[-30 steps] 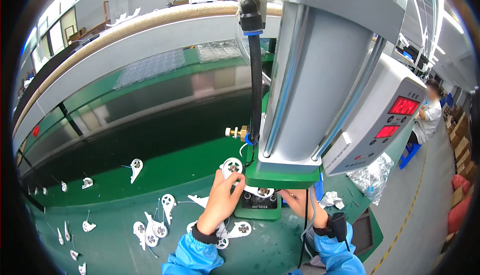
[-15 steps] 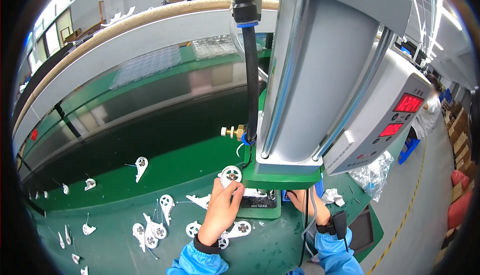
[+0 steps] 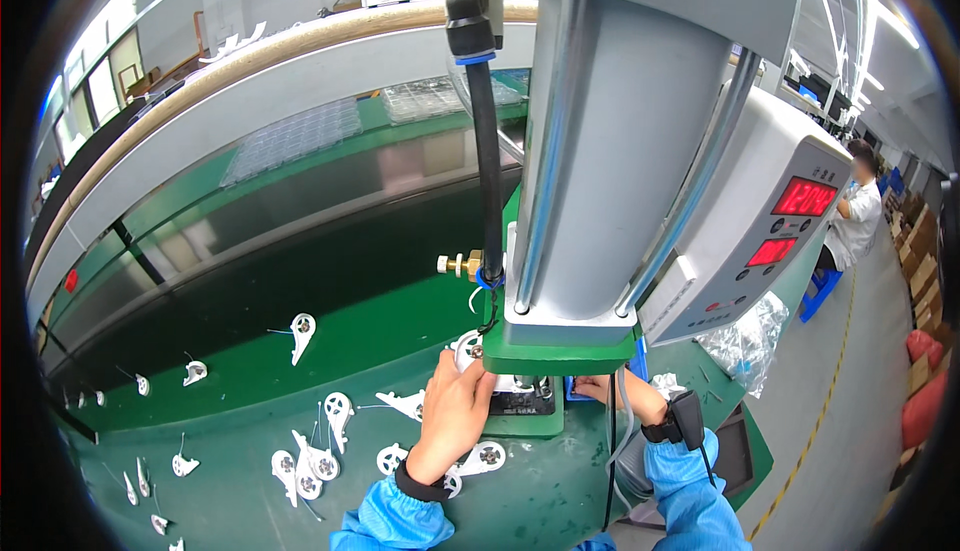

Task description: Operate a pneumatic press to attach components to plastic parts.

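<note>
My left hand [image 3: 455,416] grips a white round plastic part [image 3: 466,350] and holds it against the black fixture [image 3: 520,406] under the green press plate [image 3: 560,353]. My right hand [image 3: 622,394] reaches in from the right below that plate. Its fingers are by a small blue piece [image 3: 578,387] and are mostly hidden. A black strap [image 3: 686,417] sits on the right wrist. Both forearms wear blue sleeves.
A tall grey press cylinder [image 3: 620,131] with a black hose [image 3: 487,151] and a brass fitting [image 3: 460,264] rises over the fixture. A grey controller with red displays [image 3: 770,241] stands to the right. Several white parts [image 3: 300,332] lie on the green table [image 3: 240,511]. A co-worker [image 3: 856,221] sits far right.
My left hand has lowered the white part slightly toward the fixture. My right hand stays under the press plate. The view has shifted a little.
</note>
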Action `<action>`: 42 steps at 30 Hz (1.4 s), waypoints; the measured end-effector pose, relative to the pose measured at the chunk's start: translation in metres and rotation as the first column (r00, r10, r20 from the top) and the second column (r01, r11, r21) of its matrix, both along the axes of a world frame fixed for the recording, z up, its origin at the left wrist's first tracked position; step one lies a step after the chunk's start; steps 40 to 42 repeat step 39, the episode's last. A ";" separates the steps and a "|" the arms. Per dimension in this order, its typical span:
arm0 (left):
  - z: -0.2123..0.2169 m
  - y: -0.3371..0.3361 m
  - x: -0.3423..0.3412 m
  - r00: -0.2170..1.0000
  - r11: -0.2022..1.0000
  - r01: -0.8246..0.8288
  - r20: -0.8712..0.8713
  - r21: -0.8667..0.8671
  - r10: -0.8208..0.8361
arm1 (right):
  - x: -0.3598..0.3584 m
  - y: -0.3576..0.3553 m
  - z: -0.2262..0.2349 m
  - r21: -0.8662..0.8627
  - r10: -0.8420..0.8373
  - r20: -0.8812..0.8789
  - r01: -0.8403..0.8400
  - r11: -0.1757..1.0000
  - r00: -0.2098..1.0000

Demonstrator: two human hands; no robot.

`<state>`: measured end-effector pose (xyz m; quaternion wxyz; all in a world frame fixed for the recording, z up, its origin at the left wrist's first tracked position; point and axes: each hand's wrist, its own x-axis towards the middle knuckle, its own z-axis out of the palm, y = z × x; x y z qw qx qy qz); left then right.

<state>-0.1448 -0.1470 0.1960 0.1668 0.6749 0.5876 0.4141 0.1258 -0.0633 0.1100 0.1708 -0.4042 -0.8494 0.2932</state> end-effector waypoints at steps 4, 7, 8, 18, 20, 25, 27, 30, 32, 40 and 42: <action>0.011 0.006 -0.005 0.995 0.991 -0.089 0.058 0.096 0.083 | -0.002 0.000 0.005 -0.024 0.024 0.069 -0.022 0.999 0.997; 0.003 0.040 -0.042 0.970 0.965 -0.243 -0.003 0.102 0.244 | -0.010 -0.011 0.022 -0.065 -0.016 -0.023 0.015 0.998 1.000; 0.005 0.052 -0.052 0.926 0.935 -0.350 -0.129 0.057 0.355 | -0.008 -0.011 0.019 -0.068 -0.018 -0.026 0.016 0.998 1.000; 0.018 0.022 -0.031 0.910 0.921 0.384 -0.140 -0.067 -0.390 | 0.002 -0.028 0.033 0.077 -0.007 -0.038 0.010 0.997 0.999; 0.019 0.011 -0.014 0.896 0.900 0.426 -0.095 -0.098 -0.434 | -0.001 -0.030 0.035 0.060 -0.010 -0.077 0.015 0.998 0.997; 0.015 0.012 -0.009 0.885 0.895 0.418 -0.155 -0.152 -0.440 | -0.001 -0.030 0.027 0.091 -0.036 -0.045 0.040 0.995 0.998; 0.020 0.014 -0.006 0.864 0.879 0.448 -0.172 -0.163 -0.472 | 0.001 -0.032 0.031 0.089 -0.037 -0.045 0.041 0.995 0.998; 0.031 0.015 -0.003 0.886 0.914 0.387 -0.225 -0.124 -0.406 | 0.001 -0.030 0.025 0.105 -0.041 -0.039 0.045 0.993 0.998; 0.031 0.022 -0.003 0.866 0.903 0.398 -0.256 -0.162 -0.428 | -0.001 -0.031 0.027 0.123 -0.047 -0.032 0.050 0.991 0.998; 0.030 0.019 -0.001 0.885 0.910 0.316 -0.262 -0.268 -0.384 | -0.007 -0.027 0.022 0.036 -0.167 -0.264 0.182 0.983 0.950; 0.030 0.019 -0.001 0.885 0.910 0.316 -0.262 -0.268 -0.384 | -0.007 -0.027 0.022 0.036 -0.167 -0.264 0.182 0.983 0.950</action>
